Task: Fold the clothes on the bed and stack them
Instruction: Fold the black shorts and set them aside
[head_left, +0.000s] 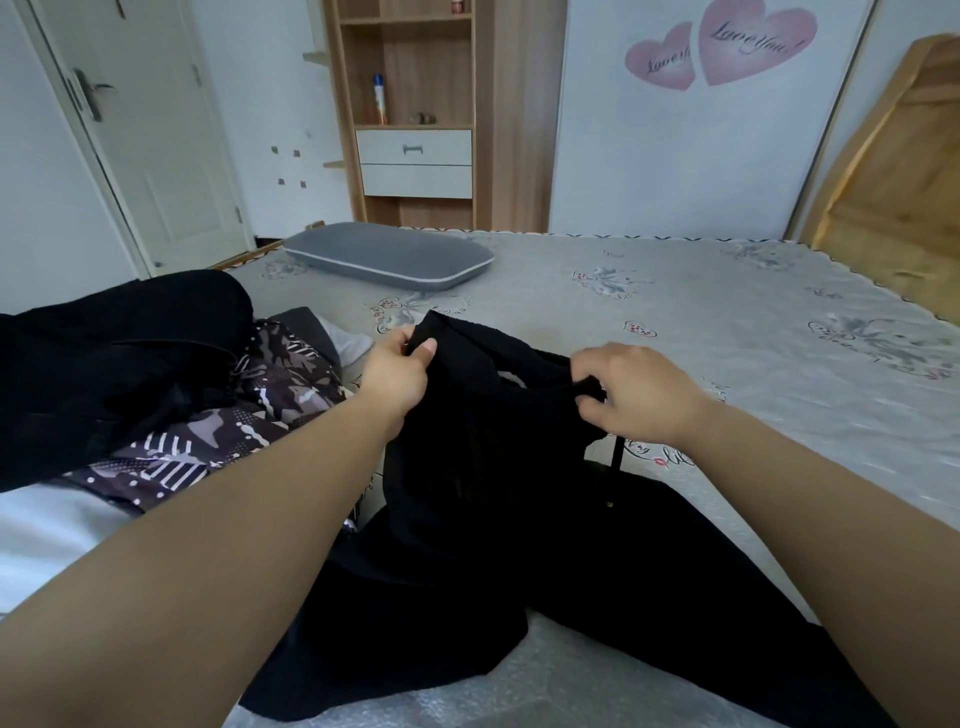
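I hold a black garment (493, 467) of soft, matte knit up off the bed (727, 322). My left hand (397, 371) pinches one upper corner between thumb and curled fingers; my right hand (634, 395) grips the waistband edge, fingers curled over it. Its long axis runs from my hands back toward me, the lower part spreading limp over the quilted grey mattress cover. At my left lies a heap: another black piece (114, 364) on a camouflage-print cloth (249, 415). A smooth grey pillow (389, 254) rests farther off. The wooden shelf unit (415, 104) holds a bottle (379, 98).
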